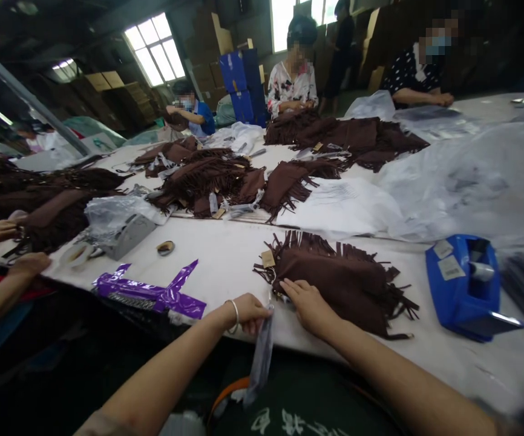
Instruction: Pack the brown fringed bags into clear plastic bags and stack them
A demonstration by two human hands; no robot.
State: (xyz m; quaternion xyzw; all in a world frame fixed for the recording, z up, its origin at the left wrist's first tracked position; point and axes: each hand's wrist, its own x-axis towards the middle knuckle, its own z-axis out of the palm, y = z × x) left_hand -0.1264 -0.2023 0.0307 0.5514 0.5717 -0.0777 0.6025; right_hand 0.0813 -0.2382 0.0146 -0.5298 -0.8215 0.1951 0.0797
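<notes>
A brown fringed bag (343, 281) with a small tan tag (268, 259) lies flat on the white table (225, 260) in front of me. My right hand (306, 303) rests on the bag's near left corner, fingers stretched onto the fabric. My left hand (249, 312), with a bracelet at the wrist, is closed on a thin grey plastic strip (262, 357) that hangs over the table's front edge, just left of the bag.
A blue tape dispenser (468, 287) stands at the right. Purple wrappers (153, 293) lie at the left. Heaps of brown fringed bags (225, 178) and clear plastic bags (461, 175) fill the far table. Another person's hands (12, 248) work at the left; others sit across.
</notes>
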